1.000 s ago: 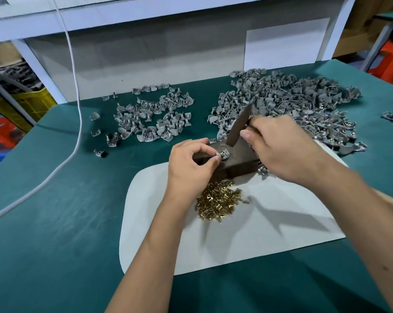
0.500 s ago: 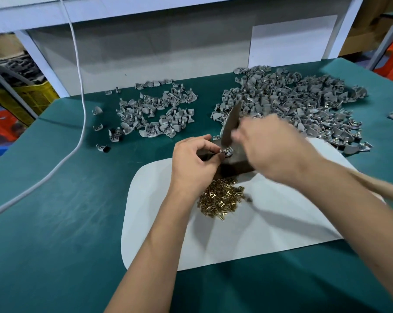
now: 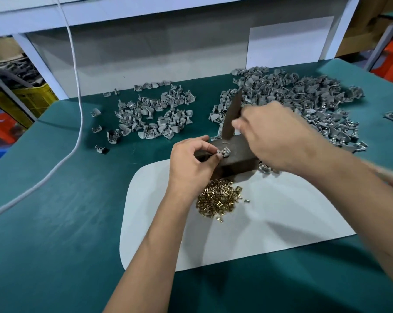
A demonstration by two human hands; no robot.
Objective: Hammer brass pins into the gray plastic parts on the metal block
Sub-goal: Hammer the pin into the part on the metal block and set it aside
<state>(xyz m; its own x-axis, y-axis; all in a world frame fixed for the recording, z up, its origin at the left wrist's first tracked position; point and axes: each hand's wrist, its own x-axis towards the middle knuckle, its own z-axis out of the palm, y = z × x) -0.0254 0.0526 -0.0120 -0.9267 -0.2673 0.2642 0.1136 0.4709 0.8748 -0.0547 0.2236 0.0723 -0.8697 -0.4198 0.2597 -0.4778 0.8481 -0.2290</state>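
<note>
Green table [image 3: 55, 199], hammer head [image 3: 230, 118] upright.

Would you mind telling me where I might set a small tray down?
Bare green mat lies left of the white sheet, below the cable. The sheet's near half is bare too. Gray parts and brass pins crowd the far side and centre.

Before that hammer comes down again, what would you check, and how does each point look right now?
1. Gray part sits on the block: ok.
2. Left hand pinches the part steady: ok.
3. Left fingertips clear of the strike spot: not ok, they touch the part.
4. Pin seated upright in the part: cannot tell, too small.
5. Right hand grips the hammer, head raised: ok.
6. Brass pins close by on the white mat: ok.
</note>
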